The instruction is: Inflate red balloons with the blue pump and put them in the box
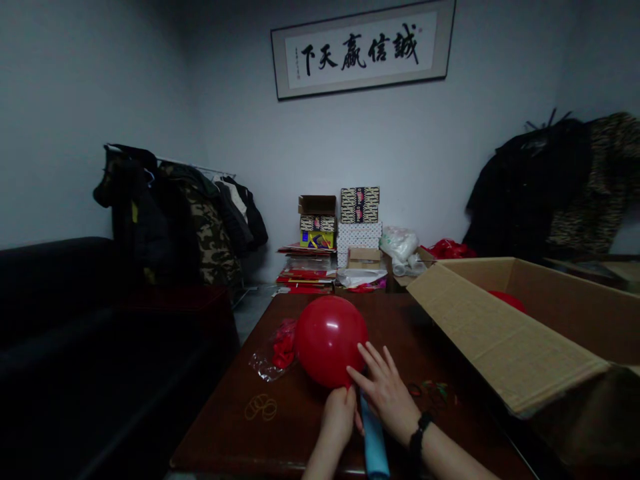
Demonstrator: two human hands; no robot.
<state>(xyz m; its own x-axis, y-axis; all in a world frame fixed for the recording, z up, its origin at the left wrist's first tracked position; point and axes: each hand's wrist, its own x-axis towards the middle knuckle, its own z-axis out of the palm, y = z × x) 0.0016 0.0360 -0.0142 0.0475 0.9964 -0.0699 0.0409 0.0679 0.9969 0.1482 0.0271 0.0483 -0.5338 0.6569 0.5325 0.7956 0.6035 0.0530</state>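
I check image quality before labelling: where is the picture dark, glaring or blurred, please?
Head view: dim overall, the long black sofa nearly lost in shadow; head view: a small white glare on the round, glossy red balloon; head view: the black cloth coat on the right looks blurred.

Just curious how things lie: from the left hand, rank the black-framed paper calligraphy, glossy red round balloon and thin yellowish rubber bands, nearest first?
1. Glossy red round balloon: touching the left hand.
2. Thin yellowish rubber bands: off to its left.
3. Black-framed paper calligraphy: high, background.
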